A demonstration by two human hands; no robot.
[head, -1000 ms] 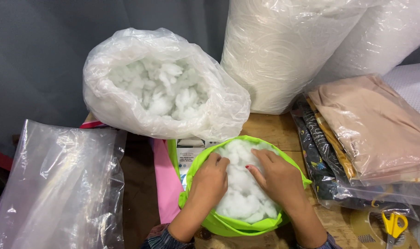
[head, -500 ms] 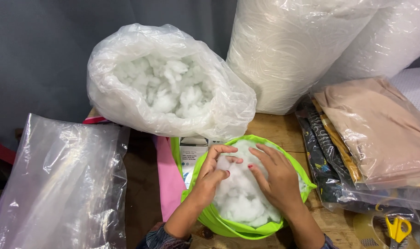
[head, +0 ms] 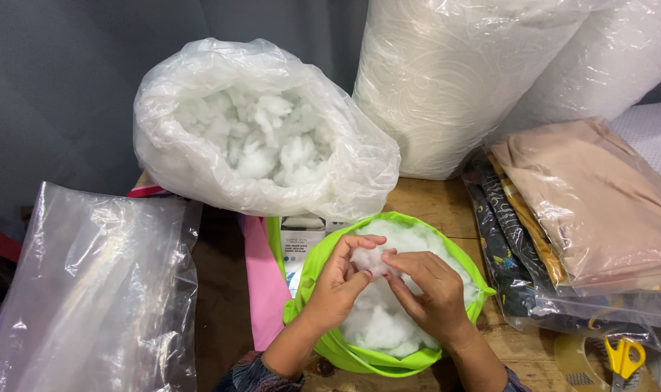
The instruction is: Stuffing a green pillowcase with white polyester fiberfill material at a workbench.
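Note:
A lime green fabric cover [head: 359, 359] stands open on the wooden table, packed with white fibre stuffing [head: 378, 327]. Over its mouth, my left hand [head: 341, 279] and my right hand [head: 432, 290] meet, and the fingers of both pinch one small tuft of stuffing [head: 367, 259] between them. Just beyond the cover lies a big clear plastic bag [head: 200, 174], open at the top and full of loose white stuffing [head: 261, 138].
A clear plastic bag [head: 91, 290] lies at the left. Pink fabric [head: 261, 279] and a small box [head: 301, 239] sit beside the cover. Two large white wrapped rolls [head: 447, 87] stand behind. Bagged fabrics [head: 592, 196] are stacked at the right, with yellow scissors [head: 622, 357] on a tape roll near them.
Both hands have lifted off the flattened stuffing and come together at the centre, pinching up a tuft. The view has shifted slightly.

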